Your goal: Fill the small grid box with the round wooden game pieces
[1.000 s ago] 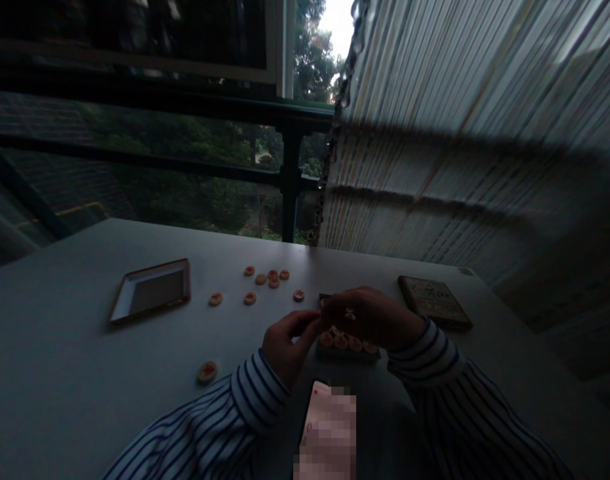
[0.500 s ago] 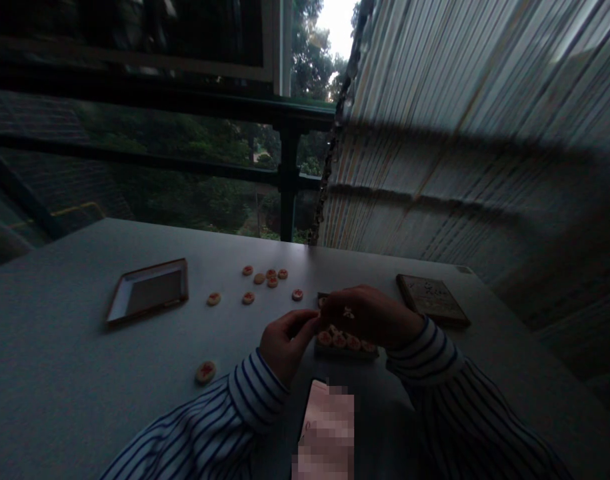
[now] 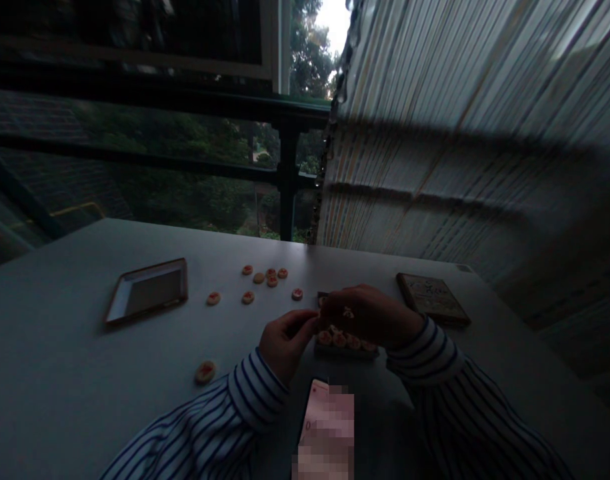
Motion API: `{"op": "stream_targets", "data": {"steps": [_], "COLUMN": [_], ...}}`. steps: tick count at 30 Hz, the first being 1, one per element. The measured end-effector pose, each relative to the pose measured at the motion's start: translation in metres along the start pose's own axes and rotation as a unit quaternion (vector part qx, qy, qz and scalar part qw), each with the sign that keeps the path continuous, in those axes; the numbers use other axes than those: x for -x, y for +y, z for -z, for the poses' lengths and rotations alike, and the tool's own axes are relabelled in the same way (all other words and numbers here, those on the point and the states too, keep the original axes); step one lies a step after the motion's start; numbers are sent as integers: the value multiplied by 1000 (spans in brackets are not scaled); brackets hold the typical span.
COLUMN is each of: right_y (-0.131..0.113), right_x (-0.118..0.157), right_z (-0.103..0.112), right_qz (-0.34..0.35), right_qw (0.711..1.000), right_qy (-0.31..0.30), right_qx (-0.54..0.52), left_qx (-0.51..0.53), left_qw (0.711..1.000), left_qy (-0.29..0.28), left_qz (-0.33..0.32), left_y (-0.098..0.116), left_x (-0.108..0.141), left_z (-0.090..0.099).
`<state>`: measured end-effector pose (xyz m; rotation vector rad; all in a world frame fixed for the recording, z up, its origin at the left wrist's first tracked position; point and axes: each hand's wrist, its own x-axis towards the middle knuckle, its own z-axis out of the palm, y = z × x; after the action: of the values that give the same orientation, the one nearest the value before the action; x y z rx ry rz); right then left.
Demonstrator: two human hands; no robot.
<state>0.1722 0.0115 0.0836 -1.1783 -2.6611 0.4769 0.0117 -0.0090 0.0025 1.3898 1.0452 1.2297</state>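
"Well, what are you getting on your feed?"

"I see the left hand [image 3: 285, 343] with thumb and fingers drawn together, beside the right hand [image 3: 369, 317], which curls over a box [image 3: 345, 354]. I cannot tell whether either grasps anything."

"Where are the round pieces [image 3: 353, 342]?"

"Some sit in the box, below the right hand; I see loose pieces [image 3: 248, 297] on the white table [image 3: 109, 393], left of the box. A phone [image 3: 312, 420] lies between the striped sleeves [image 3: 257, 390]."
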Motion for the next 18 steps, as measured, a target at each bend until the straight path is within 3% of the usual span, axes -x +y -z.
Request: {"op": "stream_targets", "data": {"steps": [18], "right_y": [4], "right_x": [-1], "right_z": [-2], "right_qz": [8], "right_qw": [1000], "right_qy": [26], "right_qx": [14], "left_qx": [39], "left_qw": [998], "left_qy": [22], "left_qz": [38], "left_y": [0], "left_x": [-3], "left_z": [2]}}
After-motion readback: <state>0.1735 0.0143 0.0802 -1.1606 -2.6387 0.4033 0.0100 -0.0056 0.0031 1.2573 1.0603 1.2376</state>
